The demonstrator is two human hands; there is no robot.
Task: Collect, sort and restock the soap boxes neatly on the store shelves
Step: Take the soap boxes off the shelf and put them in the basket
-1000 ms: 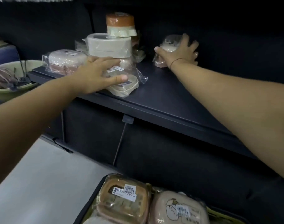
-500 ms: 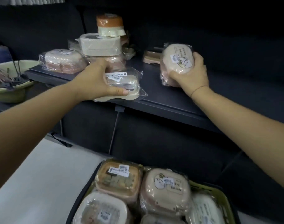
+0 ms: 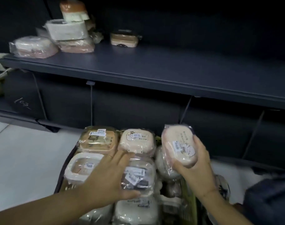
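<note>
Soap box (image 3: 177,143) (wrapped) in right hand (image 3: 194,173)

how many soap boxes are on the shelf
5: pink box far left; a stack beside it, rose box, white box, orange-topped box; brown box further right. Others may hide behind.
</note>
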